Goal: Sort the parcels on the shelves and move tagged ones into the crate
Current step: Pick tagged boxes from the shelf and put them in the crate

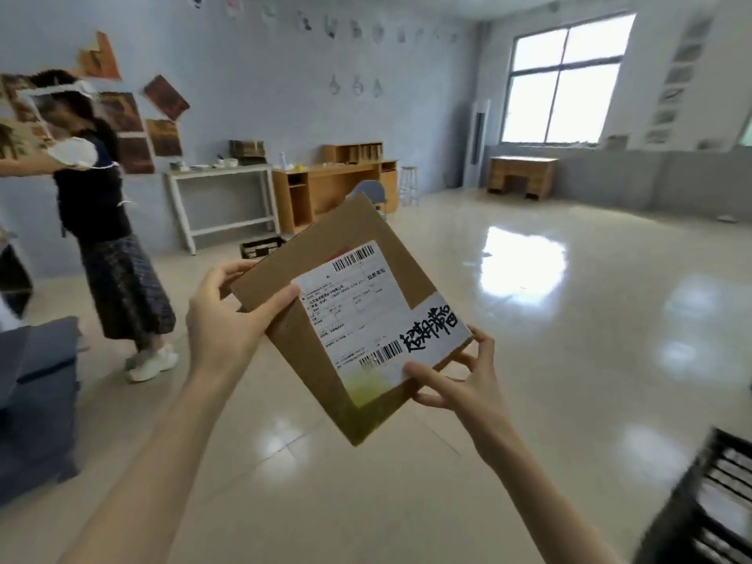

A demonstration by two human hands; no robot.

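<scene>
I hold a flat brown cardboard parcel (337, 254) in front of me with both hands, tilted like a diamond. A white shipping label (358, 315) with barcodes and black handwriting covers much of its face. My left hand (228, 319) grips the parcel's left corner, thumb on the label's edge. My right hand (455, 380) pinches the lower right corner, thumb on the label. A black slatted crate (708, 506) shows at the bottom right corner, partly cut off and blurred. No shelves are in view.
Another person (106, 221) stands at the left with an arm stretched out. A dark blue-grey block (36, 400) sits at the left edge. A white table (219, 197), wooden desks (337, 185) and a small black crate (262, 247) stand along the far wall. Glossy tiled floor spreads ahead.
</scene>
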